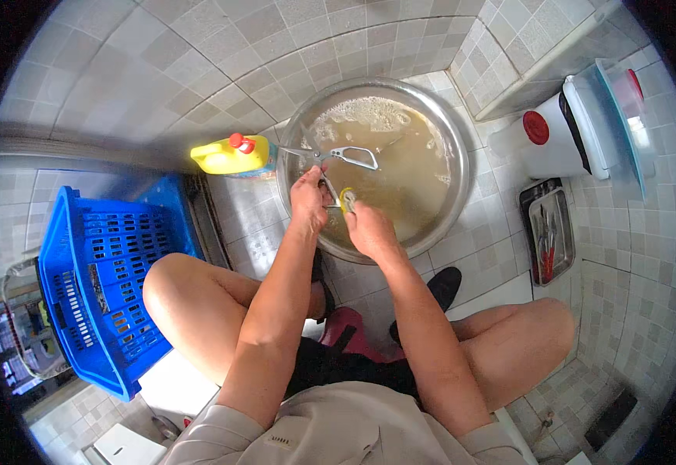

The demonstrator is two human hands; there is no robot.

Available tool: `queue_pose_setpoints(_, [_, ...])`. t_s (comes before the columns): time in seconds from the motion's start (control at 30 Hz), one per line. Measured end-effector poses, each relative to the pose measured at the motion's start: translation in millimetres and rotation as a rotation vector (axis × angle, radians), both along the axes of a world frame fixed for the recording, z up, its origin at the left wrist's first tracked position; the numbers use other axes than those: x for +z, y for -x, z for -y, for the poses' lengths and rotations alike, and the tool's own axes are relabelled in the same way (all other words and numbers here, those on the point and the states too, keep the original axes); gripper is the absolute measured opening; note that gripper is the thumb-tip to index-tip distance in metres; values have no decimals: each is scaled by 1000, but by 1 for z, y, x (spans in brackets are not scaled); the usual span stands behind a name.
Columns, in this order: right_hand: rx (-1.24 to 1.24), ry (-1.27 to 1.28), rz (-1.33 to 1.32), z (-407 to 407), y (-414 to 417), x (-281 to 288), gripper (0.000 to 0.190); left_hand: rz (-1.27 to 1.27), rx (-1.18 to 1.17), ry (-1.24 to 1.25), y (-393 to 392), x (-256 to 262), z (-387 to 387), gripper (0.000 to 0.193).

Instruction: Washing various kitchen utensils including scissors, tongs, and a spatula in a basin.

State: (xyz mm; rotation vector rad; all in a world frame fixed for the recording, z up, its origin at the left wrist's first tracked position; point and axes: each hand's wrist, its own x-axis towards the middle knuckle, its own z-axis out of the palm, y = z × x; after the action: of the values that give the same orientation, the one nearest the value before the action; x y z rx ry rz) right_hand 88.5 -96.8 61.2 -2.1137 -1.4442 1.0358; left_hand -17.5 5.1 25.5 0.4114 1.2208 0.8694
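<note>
A large round metal basin (460,180) of cloudy, foamy water stands on the tiled floor in front of me. Over its near left part, my left hand (310,197) holds a pair of metal scissors (354,157) by one handle; the blades are spread and the other loop handle points right. Just to the right, my right hand (370,226) grips a yellow-edged scrubbing pad (347,199), close to the held handle. Whether the pad touches the scissors cannot be told. My fingertips are partly hidden.
A yellow jug with a red cap (233,156) stands left of the basin. Blue plastic baskets (105,279) are at far left. On the right are a metal tray (567,238) with red-handled tools and a white container (553,136). Tiled walls (338,35) rise behind the basin.
</note>
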Motion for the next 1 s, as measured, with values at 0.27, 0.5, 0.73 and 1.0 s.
queue_pose_setpoints(0.27, [-594, -142, 203, 25, -44, -91, 22, -109, -161, 28, -6, -12, 10, 23])
queue_pose_setpoints(0.5, [-536, -436, -102, -7, -40, -38, 13, -182, -310, -83, 4, -1, 6, 22])
queue_pose_setpoints(0.73, [-455, -398, -144, -16, -51, -42, 23, 17, -531, -44, -3, 9, 13, 20])
queue_pose_setpoints(1.0, [-448, -180, -787, -8, -21, -48, 32, -110, -279, -188, -18, 1, 21, 9])
